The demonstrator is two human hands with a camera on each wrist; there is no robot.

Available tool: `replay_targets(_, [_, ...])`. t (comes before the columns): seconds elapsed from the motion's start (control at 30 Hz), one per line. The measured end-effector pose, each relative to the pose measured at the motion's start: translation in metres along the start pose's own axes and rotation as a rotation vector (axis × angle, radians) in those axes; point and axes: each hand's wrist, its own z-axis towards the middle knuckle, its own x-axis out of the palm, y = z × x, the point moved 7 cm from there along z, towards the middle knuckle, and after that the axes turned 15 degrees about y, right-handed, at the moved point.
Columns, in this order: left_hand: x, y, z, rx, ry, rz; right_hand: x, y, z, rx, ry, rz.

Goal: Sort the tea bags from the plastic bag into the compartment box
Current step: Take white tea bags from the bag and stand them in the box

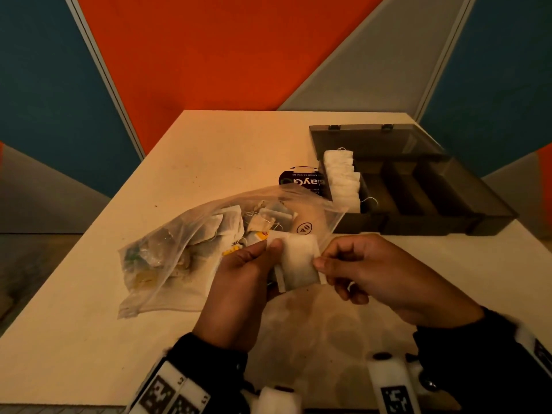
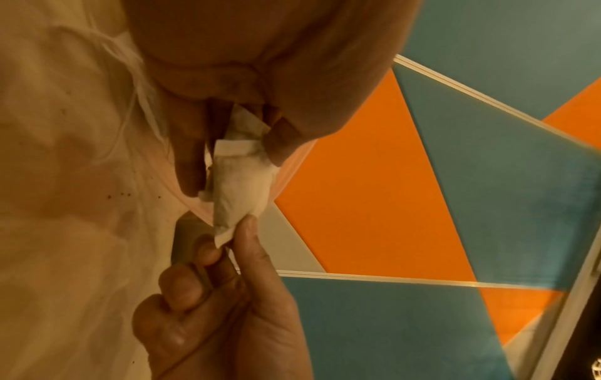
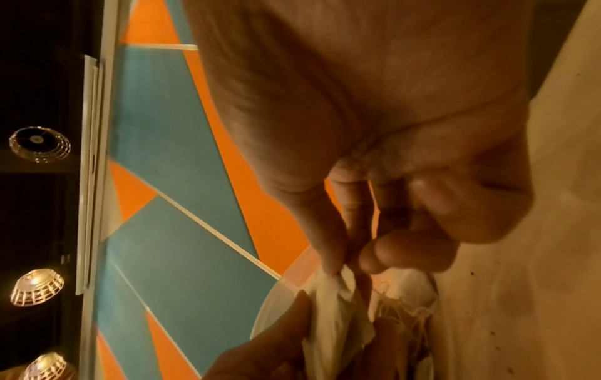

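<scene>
A white tea bag [image 1: 299, 262] hangs between both hands above the table's near middle. My left hand [image 1: 251, 264] pinches its left edge with thumb and fingers; my right hand [image 1: 330, 262] pinches its right edge. The left wrist view shows the tea bag [image 2: 242, 187] stretched between the two pinches, and the right wrist view shows the tea bag [image 3: 335, 316] crumpled at the fingertips. The clear plastic bag [image 1: 191, 249] with several tea bags lies on the table to the left. The dark compartment box [image 1: 418, 192] stands open at the right, with a row of white tea bags [image 1: 343, 177] in its leftmost compartment.
A black round label or packet [image 1: 301, 180] lies between the plastic bag and the box. The beige table [image 1: 89, 294] has small dark specks. Orange, blue and grey wall panels rise behind the table.
</scene>
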Motion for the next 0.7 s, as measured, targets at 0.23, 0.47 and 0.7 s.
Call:
replay_targets(0.23, [0.004, 0.005, 0.001, 0.018, 0.034, -0.178, 0.008, -0.003, 0.004, -0.045, -0.014, 0.159])
replay_targets(0.47, [0.003, 0.005, 0.000, 0.036, 0.037, -0.045, 0.013, -0.009, 0.007, 0.018, -0.089, 0.106])
replay_targets(0.7, [0.009, 0.001, -0.005, -0.023, 0.133, 0.108, -0.018, 0.032, 0.001, -0.195, -0.151, -0.222])
